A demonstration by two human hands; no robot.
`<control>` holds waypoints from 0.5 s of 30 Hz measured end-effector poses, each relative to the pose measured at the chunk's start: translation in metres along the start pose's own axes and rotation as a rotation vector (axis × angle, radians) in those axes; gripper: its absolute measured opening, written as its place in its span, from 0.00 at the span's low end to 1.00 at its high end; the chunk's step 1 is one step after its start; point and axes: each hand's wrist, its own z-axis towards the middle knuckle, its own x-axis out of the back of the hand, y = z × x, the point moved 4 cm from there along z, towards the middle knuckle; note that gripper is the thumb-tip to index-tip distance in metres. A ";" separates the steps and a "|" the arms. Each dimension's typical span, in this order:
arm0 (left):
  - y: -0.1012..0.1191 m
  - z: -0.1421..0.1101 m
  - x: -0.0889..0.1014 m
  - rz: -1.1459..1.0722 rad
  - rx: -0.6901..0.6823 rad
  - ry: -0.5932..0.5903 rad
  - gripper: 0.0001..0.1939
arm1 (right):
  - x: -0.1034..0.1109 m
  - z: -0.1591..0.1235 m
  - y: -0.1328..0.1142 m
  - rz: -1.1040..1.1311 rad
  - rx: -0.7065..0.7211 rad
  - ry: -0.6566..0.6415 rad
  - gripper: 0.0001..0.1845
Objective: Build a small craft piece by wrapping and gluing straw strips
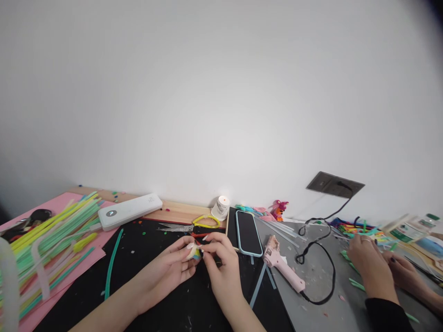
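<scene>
In the head view my left hand is closed round a small craft piece with white, yellow and blue on it; fingers hide most of its shape. From the other side my right hand pinches the same piece, with a tiny dark bit at the fingertips. Just behind both hands lie scissors with yellow handle loops and metal blades. An orange-red handle shows partly behind my fingers. The hands are over a black mat. Left of them rests a teal pipe cleaner.
Pipe cleaners lie on pink sheets at left, beside a white power bank. Behind stands a paper cup. Rightward are a phone, a pink glue gun, its black cord and another person's hands.
</scene>
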 end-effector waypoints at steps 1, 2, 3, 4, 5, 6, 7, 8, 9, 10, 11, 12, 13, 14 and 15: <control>0.000 0.000 0.000 0.003 0.000 0.013 0.03 | 0.000 0.001 0.003 0.038 -0.052 0.000 0.12; 0.001 -0.001 -0.001 0.008 0.000 0.024 0.04 | 0.001 0.002 0.006 0.079 -0.104 -0.003 0.11; 0.001 -0.001 -0.001 0.014 0.002 0.030 0.04 | 0.001 0.002 0.009 0.124 -0.153 -0.010 0.09; 0.001 -0.002 -0.002 0.022 0.003 0.033 0.04 | 0.000 0.003 0.012 0.172 -0.196 -0.017 0.08; 0.001 -0.002 -0.002 0.031 0.005 0.033 0.04 | 0.000 0.003 0.015 0.219 -0.230 -0.022 0.06; 0.001 -0.002 -0.002 0.042 0.010 0.031 0.04 | -0.001 0.004 0.017 0.260 -0.257 -0.028 0.06; 0.001 -0.002 -0.003 0.054 0.013 0.027 0.03 | -0.001 0.005 0.019 0.290 -0.277 -0.034 0.05; 0.001 -0.002 -0.002 0.066 0.015 0.024 0.03 | -0.001 0.006 0.020 0.305 -0.289 -0.045 0.04; 0.000 -0.001 -0.002 0.075 0.019 0.024 0.03 | 0.000 0.008 0.020 0.301 -0.292 -0.062 0.04; 0.000 -0.001 -0.001 0.079 0.019 0.028 0.03 | 0.002 0.011 0.018 0.275 -0.288 -0.087 0.03; 0.000 -0.001 0.000 0.078 0.019 0.036 0.03 | 0.005 0.014 0.016 0.226 -0.280 -0.116 0.03; 0.001 0.000 0.002 0.071 0.014 0.045 0.03 | 0.012 0.018 0.013 0.151 -0.269 -0.139 0.05; 0.002 0.000 0.004 0.060 0.004 0.056 0.03 | 0.022 0.022 0.011 0.052 -0.257 -0.159 0.09; 0.003 0.001 0.005 0.049 -0.006 0.066 0.04 | 0.036 0.025 0.009 -0.072 -0.260 -0.150 0.13; 0.005 0.001 0.006 0.036 -0.021 0.075 0.05 | 0.054 0.028 0.009 -0.217 -0.265 -0.128 0.17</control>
